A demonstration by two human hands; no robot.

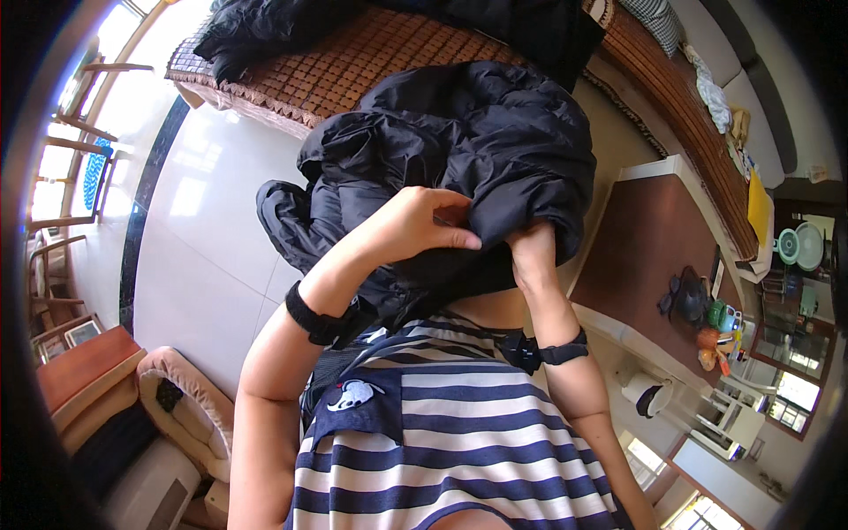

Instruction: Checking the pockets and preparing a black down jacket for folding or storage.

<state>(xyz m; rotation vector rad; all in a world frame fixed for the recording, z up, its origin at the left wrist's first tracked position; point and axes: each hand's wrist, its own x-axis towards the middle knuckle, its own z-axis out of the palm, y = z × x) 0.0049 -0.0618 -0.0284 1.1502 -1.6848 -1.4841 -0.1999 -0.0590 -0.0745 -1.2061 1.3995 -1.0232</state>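
Note:
A black puffer garment (430, 146) lies bunched in front of me, across my lap and up against a mat-covered seat. The thumb and fingers of my left hand (424, 222) pinch an edge of its dark fabric near the middle. To the right, my right hand (533, 252) reaches under a fold, which hides its fingers; whether they grip the cloth cannot be told. Both forearms wear black straps.
More dark clothing (265, 30) lies on the seat's brown tiled mat (358, 56). A brown-topped table (636, 232) holding a dark teapot and small items stands at right. A long sofa (742, 99) runs behind it. A cushioned pet bed (192, 404) sits lower left.

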